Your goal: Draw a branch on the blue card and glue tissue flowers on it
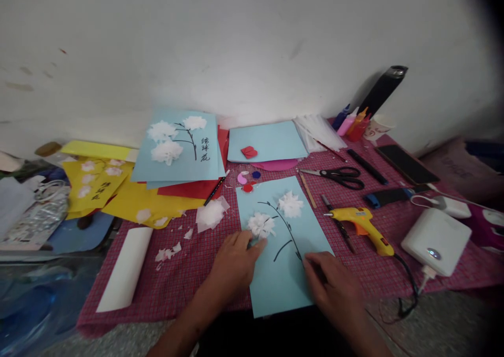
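A light blue sheet (271,289) lies on the cloth in front of me, with a drawn dark branch and two white paper flowers on it. My left hand (235,257) is at the sheet's left side, its fingers bent beside the left flower (261,225); whether they pinch anything is hidden. The second flower (290,204) sits higher up, touched by neither hand. My right hand (334,281) rests on the right edge of the sheet near the foot of the branch, fingers curled, their grip unclear. White tissue pieces (211,213) lie left of the sheet.
A yellow glue gun (364,226), black scissors (334,174) and a white box (437,241) are on the right. Behind left, a finished-looking flower card (177,170) lies on coloured paper. A white roll (125,270) lies at the left edge; paint bottles (356,126) stand by the wall.
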Motion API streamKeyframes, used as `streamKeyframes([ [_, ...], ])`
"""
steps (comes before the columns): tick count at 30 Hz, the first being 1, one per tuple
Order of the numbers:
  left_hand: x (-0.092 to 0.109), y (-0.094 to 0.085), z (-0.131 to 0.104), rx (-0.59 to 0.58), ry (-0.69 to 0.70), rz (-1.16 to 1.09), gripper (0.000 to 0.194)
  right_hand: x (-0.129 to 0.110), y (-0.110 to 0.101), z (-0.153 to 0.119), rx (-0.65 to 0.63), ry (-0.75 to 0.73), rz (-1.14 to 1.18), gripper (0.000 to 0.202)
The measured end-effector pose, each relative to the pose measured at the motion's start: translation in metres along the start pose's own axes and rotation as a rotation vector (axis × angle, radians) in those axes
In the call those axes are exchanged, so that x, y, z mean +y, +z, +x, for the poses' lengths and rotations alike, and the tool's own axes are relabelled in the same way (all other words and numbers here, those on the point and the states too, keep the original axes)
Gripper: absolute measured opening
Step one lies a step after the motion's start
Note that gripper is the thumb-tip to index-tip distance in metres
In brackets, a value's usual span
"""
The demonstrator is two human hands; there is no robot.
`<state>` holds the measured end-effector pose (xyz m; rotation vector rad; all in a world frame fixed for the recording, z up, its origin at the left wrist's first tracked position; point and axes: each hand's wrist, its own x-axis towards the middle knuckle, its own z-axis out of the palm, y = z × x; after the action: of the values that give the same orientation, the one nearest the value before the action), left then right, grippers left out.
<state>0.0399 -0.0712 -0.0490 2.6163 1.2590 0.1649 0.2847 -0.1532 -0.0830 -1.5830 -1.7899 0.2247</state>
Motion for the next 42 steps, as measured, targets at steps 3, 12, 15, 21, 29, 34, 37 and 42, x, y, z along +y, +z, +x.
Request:
streamKeyframes([
  [3,0.001,-0.005,-0.006,0.041,-0.014,-0.079,0.029,-0.001,-0.001,0.001,0.005,-0.01,-0.009,0.009],
  [12,0.003,-0.011,0.008,0.107,-0.077,-0.014,0.051,-0.001,-0.001,0.001,-0.003,-0.01,-0.038,0.01],
  [15,0.004,-0.01,0.005,0.112,-0.07,-0.016,0.048,0.0,-0.002,0.001,-0.003,-0.008,-0.036,0.01],
  [21,-0.009,-0.009,-0.008,0.277,-0.043,-0.016,0.037,0.0,-0.004,0.004,0.002,-0.054,-0.043,0.01],
  [29,-0.019,-0.013,-0.007,0.195,-0.101,0.007,0.06,0.004,-0.002,0.003,0.021,-0.048,-0.063,0.015],
  [34,-0.013,-0.011,0.004,0.133,-0.092,-0.03,0.067,0.008,-0.003,-0.001,-0.019,-0.013,-0.069,0.014],
  [37,-0.015,-0.013,0.001,0.17,-0.09,-0.044,0.055,0.009,-0.003,-0.002,-0.032,0.012,-0.065,0.015],
  [42,-0.034,-0.016,-0.043,0.357,-0.042,-0.035,0.032,0.011,-0.004,-0.002,-0.048,0.006,-0.078,0.017],
])
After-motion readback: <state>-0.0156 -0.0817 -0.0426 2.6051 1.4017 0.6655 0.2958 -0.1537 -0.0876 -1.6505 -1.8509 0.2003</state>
